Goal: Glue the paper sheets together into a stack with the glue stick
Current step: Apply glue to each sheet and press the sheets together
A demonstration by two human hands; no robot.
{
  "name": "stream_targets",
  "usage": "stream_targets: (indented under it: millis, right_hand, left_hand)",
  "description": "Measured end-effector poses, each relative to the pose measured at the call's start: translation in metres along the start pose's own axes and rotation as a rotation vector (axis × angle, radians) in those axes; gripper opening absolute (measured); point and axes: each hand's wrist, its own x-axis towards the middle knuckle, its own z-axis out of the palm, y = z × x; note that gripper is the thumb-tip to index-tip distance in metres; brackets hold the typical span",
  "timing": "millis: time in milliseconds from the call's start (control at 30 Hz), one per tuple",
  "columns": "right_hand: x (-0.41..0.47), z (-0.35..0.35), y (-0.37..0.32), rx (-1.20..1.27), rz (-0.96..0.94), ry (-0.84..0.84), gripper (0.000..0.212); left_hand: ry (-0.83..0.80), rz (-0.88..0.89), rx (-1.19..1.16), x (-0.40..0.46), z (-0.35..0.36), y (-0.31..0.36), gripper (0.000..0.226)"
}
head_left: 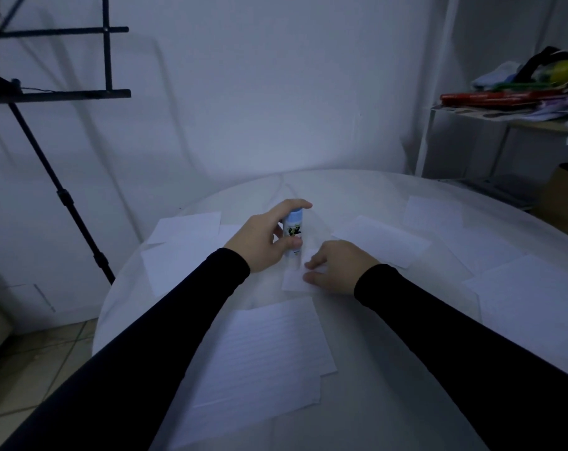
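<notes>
Head view looks down on a glue stick (293,234) standing nearly upright near the middle of a round white table (367,190), its pale blue cap uppermost and its lower end down on a small paper sheet (297,281). The left hand (266,240) grips the glue stick, with fingers curled over the cap and the thumb pressed across the printed label. Just beside it, the right hand (336,266) rests on that same small sheet with its fingers loosely bent, pressing it flat against the table; it appears to hold nothing, though the dim light makes the fingertips hard to read. Both arms wear black sleeves (211,307).

Toward the table's near edge lies a lined sheet (269,349) on top of other paper. More sheets (181,242) overlap near the left edge, and several others (383,239) spread toward the far and right edges, some overlapping.

Beyond the table's left edge a black stand (61,193) rises from the tiled floor (32,356) against a white wall. At the far right a shelf (533,120) carries a heap of coloured items, too jumbled to tell apart.
</notes>
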Motion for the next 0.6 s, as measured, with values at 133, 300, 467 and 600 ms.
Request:
stream_targets:
  millis: [133, 300, 467, 600]
  right_hand:
    - [0.0, 0.005, 0.003, 0.017, 0.005, 0.012, 0.037]
    - [0.002, 0.008, 0.006, 0.036, 0.016, 0.026, 0.037]
    - [0.002, 0.011, 0.011, -0.022, -0.048, 0.019, 0.036]
    - [-0.008, -0.003, 0.029, -0.03, -0.128, -0.082, 0.03]
  left_hand:
    - [-0.004, 0.032, -0.003, -0.011, -0.004, 0.003, 0.052]
    - [-0.033, 0.058, -0.018, -0.02, -0.009, 0.003, 0.053]
    - [0.104, 0.032, -0.152, -0.024, -0.014, 0.004, 0.053]
    - [0.256, 0.014, -0.274, -0.018, -0.017, 0.004, 0.053]
